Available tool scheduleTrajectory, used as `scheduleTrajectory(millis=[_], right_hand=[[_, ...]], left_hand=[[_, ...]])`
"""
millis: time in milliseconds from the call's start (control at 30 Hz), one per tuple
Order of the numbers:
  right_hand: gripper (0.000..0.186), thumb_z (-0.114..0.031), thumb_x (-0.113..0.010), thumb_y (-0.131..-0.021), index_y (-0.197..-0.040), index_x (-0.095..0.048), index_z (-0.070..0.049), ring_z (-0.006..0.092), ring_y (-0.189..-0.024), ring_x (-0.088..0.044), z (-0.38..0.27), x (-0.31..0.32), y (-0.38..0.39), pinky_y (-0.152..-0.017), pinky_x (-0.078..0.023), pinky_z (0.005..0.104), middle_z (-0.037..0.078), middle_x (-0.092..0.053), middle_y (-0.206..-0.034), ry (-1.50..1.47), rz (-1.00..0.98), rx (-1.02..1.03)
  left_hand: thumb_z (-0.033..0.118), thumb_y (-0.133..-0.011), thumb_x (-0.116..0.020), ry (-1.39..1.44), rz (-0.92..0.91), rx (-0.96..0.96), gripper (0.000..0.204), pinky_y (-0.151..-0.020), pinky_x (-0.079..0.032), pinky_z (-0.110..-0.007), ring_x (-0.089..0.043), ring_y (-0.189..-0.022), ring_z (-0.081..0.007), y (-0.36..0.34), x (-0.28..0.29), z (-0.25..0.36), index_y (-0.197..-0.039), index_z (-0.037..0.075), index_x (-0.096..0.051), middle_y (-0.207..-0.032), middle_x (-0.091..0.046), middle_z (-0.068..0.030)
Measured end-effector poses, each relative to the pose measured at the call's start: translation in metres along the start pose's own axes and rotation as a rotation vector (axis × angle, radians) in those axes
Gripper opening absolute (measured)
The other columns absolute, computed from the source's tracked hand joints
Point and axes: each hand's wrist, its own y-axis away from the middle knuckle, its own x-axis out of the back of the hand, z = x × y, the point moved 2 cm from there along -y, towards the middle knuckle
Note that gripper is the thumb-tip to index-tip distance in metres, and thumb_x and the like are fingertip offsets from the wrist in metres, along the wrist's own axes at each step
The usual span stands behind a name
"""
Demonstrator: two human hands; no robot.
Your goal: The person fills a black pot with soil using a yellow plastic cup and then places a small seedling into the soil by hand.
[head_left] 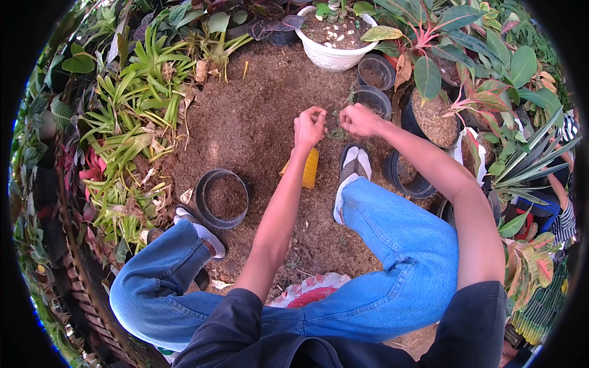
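Observation:
My left hand is closed in a pinch over the brown soil; whatever its fingertips hold is too small to make out. Close to its right, my right hand is also closed, knuckles up. A wispy green sprig shows at my right fingers and seems to be held there. Just beyond that hand stands a black plastic pot. Partly behind my left forearm lies a ribbed yellow plastic object. Left of that forearm, a round black pot holds dark soil.
A white pot with a plant stands at the far side. More black pots and leafy plants line the right. Strappy green plants crowd the left. My feet rest on the soil. Another person's striped clothing shows far right.

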Motion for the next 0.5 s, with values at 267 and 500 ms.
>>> scheduleTrajectory(millis=[267, 500], right_hand=[[0.015, -0.009, -0.066, -0.084, -0.094, -0.072, 0.000, 0.0290, -0.077, -0.072, -0.009, 0.011, -0.005, -0.073, -0.055, 0.0406, 0.015, -0.073, -0.079, -0.095, -0.066, -0.041], [0.013, -0.006, -0.071, -0.083, -0.094, -0.073, 0.000, 0.0279, -0.079, -0.073, -0.010, 0.002, -0.004, -0.073, -0.056, 0.0393, 0.015, -0.074, -0.081, -0.015, -0.061, 0.023]], left_hand=[[0.019, -0.099, -0.064, -0.093, 0.034, -0.047, 0.020, -0.052, -0.059, -0.030, -0.070, -0.061, -0.0134, 0.000, 0.002, -0.017, -0.106, 0.001, -0.071, -0.070, -0.068, -0.0067], [0.019, -0.100, -0.064, 0.121, 0.066, 0.041, 0.021, -0.052, -0.061, -0.031, -0.073, -0.066, -0.0181, 0.006, -0.008, -0.011, -0.110, 0.000, -0.068, -0.080, -0.071, -0.0099]])
